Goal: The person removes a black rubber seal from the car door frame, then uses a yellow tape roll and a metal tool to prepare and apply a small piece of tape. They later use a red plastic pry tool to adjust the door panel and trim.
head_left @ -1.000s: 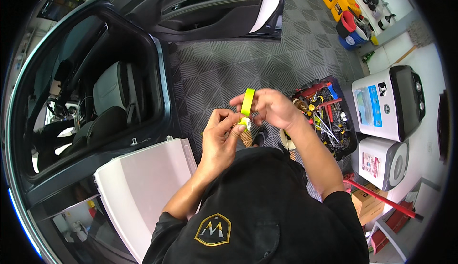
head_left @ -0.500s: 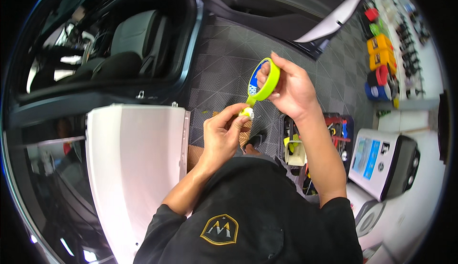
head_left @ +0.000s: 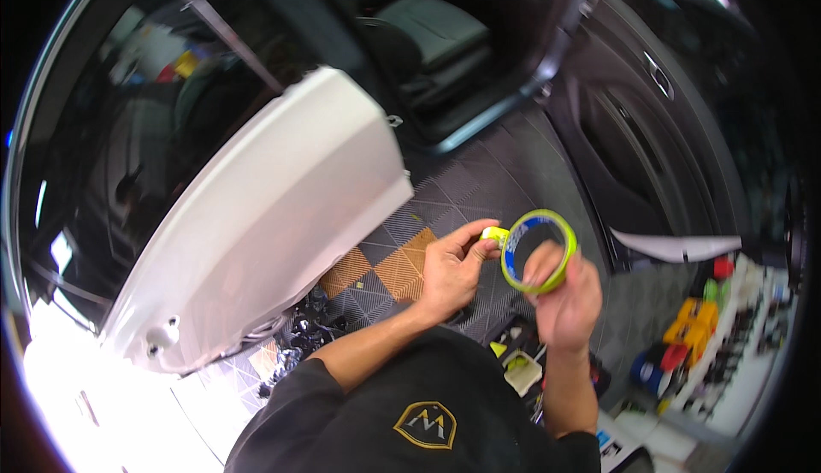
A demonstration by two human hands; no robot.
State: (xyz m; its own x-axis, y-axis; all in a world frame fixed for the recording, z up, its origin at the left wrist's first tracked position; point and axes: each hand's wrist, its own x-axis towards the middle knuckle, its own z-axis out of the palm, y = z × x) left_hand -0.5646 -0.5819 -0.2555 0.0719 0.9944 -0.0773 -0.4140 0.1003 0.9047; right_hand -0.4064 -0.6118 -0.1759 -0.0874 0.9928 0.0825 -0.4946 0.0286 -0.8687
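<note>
A roll of yellow-green tape (head_left: 572, 249) with a blue printed inner core hangs in front of me. My right hand (head_left: 569, 309) grips its lower right side, with fingers reaching through the ring; those fingers are slightly blurred. Between thumb and forefinger, my left hand (head_left: 451, 274) pinches a small yellow-and-white wad (head_left: 493, 234) at the roll's left edge. The wad looks like the tape's end around something white, but I cannot make out exactly what.
A white car door panel (head_left: 291, 199) stands at my left against the dark car. Ahead, the car's interior shows a grey seat (head_left: 436, 32). An open dark door (head_left: 620, 131) is at the right. Below my hands sits a cream bin (head_left: 522, 374); yellow cases (head_left: 691, 328) stand farther right.
My view has turned left, bringing more of the white door panel in. The roll now sits beside the left hand's pinch instead of above it. Both hands keep their holds.
</note>
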